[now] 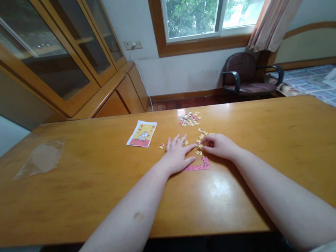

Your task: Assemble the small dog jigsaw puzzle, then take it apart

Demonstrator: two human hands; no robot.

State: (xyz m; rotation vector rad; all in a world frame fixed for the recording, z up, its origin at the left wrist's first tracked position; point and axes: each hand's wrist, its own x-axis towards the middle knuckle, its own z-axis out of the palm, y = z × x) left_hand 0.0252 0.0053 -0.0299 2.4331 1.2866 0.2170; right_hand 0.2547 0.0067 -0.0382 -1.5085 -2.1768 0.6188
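My left hand [178, 154] lies with its fingers spread over the table, its index fingertip reaching the small yellow jigsaw pieces [199, 152]. Opposite it, my right hand [218, 145] is closed in a pinch at a puzzle piece [199, 143] beside that fingertip. Just below the hands, joined pink pieces [198, 167] form a corner strip, its left end partly under my left hand. One loose piece [161, 146] rests left of my left hand. A few yellow pieces are partly hidden behind my right hand.
A heap of mixed pieces [190, 119] sits near the table's far edge. A picture card [142, 134] with a white animal lies left of it. Farther left is a clear plastic bag [42, 157]. Beyond the table stand a chair [243, 72] and a glass-door cabinet [82, 42].
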